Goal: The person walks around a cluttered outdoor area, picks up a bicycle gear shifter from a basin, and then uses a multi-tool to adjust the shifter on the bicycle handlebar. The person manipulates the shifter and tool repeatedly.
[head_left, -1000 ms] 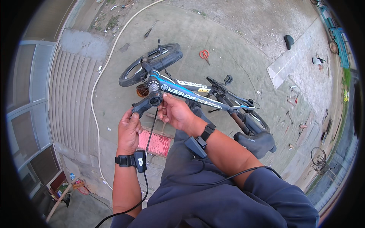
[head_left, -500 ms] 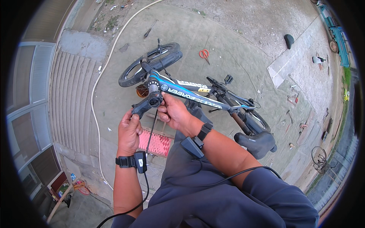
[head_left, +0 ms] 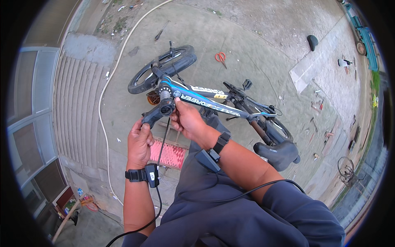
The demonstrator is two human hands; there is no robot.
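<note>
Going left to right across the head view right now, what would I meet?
Ridged grey paving → bare left hand → black handlebar stem with a round, open end → bare right hand → red-handled scissors → black padded bicycle saddle → loose black rounded object → teal cart.

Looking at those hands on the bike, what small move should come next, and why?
I'd guess the right hand should gently steady the black handlebar stem by its round end: the left hand pinches only the stem's other end, and the right hand's fingertips sit close beside that round end.
</note>
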